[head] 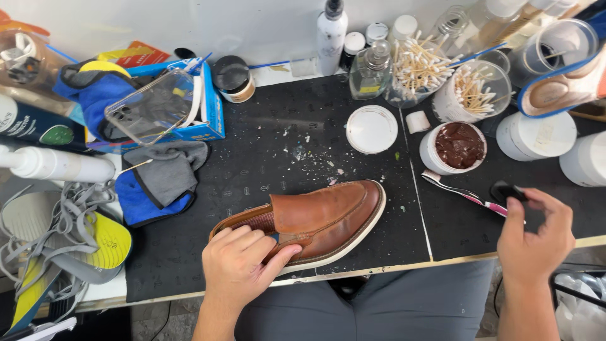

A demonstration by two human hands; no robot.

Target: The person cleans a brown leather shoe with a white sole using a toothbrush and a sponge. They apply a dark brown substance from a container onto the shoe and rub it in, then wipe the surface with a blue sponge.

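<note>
Blue box [211,104]: at 10 o'clock of the mat, open; a clear phone case [150,107] leans in it.
Small jar [232,77]: at 11 o'clock, closed with a black lid.
Left hand [243,262]: at 7 o'clock, fingers clamped on the heel end of the brown shoe, thumb on its side.
Brown shoe [319,218]: in the centre of the black mat [278,145], lying flat, toe toward 2 o'clock.
White lid [371,129]: at 12 o'clock above the shoe, lying alone on the mat.
Glass jar [416,66]: at 1 o'clock, full of cotton swabs; a white cup [470,95] just beside it holds more swabs.
Open tub [459,147]: at 2 o'clock, white wall, filled with dark brown paste.
Toothbrush [464,192]: below the tub, lying flat.
Right hand [533,237]: at 4 o'clock, fingertips pinched together on a small black thing [505,189]; what it is I cannot tell.
White tubs [536,134]: at 3 o'clock, closed.
</note>
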